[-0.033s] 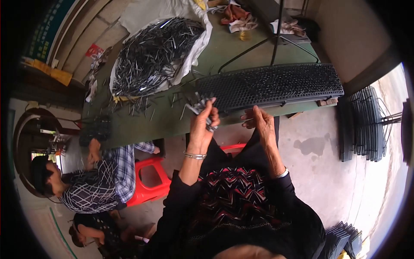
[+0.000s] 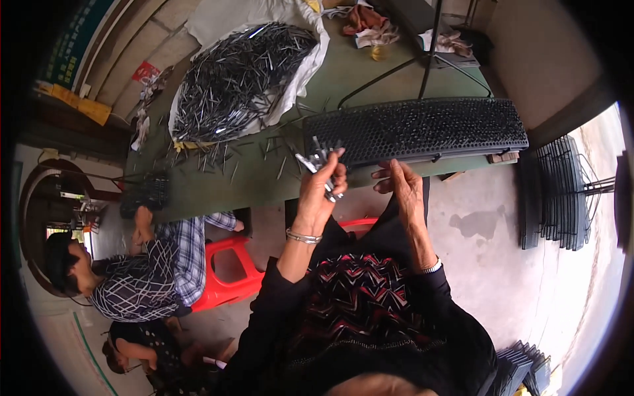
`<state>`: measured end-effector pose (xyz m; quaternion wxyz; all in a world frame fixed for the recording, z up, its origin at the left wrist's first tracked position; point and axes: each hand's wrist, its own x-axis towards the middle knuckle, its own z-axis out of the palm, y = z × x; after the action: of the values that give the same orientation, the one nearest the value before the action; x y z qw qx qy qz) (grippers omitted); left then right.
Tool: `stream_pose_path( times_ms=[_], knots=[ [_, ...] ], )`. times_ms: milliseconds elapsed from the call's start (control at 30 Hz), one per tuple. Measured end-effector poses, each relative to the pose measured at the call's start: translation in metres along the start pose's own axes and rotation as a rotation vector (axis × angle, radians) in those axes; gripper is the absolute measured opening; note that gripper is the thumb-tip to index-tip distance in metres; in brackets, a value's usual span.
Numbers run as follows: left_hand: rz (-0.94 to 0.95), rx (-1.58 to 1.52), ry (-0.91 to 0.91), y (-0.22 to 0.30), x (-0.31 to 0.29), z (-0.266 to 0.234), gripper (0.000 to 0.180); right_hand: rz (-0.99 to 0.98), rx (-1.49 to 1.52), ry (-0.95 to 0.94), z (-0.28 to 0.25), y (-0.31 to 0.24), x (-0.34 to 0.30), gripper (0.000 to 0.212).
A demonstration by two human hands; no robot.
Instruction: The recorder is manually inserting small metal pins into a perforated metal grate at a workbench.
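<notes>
My left hand [image 2: 320, 191] is closed round a bunch of thin, shiny metal strips [image 2: 317, 157], which stick out past the fingers at the table's near edge. In front of me lies a long black perforated tray [image 2: 396, 135] with many small round holes. Its right part looks rougher and fuller than the left. Close to the tray's front edge, my right hand [image 2: 404, 188] has its fingers loosely bent and apart, with nothing visible in them. A large heap of similar dark strips [image 2: 244, 82] fills an opened white sack [image 2: 316, 63] at the far left.
Loose strips lie scattered on the green table [image 2: 257, 181]. A black metal stand [image 2: 422, 82] rises behind the tray, near crumpled cloths [image 2: 370, 28]. A co-worker [image 2: 132, 284] sits left on a red stool [image 2: 228, 277]; another person is below. Black racks [image 2: 561, 191] stand right.
My left hand has shifted slightly right and down, still gripping the strips. My right hand stays almost in place by the tray, and the view has moved a little.
</notes>
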<state>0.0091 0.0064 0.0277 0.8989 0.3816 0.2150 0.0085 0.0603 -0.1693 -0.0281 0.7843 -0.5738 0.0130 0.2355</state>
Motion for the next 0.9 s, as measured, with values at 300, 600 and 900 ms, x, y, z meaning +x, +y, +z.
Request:
stream_pose_path(
  times_ms=[300,600,900],
  knots=[
    [-0.087,0.277,-0.071,-0.012,-0.038,0.014,0.029,-0.203,-0.31,-0.18,0.027,-0.046,-0.019,0.023],
    [-0.111,0.18,-0.129,-0.03,-0.041,0.0,0.021,-0.091,-0.441,-0.151,0.031,-0.051,-0.032,0.02],
    [-0.097,0.132,-0.123,-0.027,-0.032,-0.013,0.02,-0.09,-0.49,-0.168,0.048,-0.058,-0.024,0.021]
  ],
)
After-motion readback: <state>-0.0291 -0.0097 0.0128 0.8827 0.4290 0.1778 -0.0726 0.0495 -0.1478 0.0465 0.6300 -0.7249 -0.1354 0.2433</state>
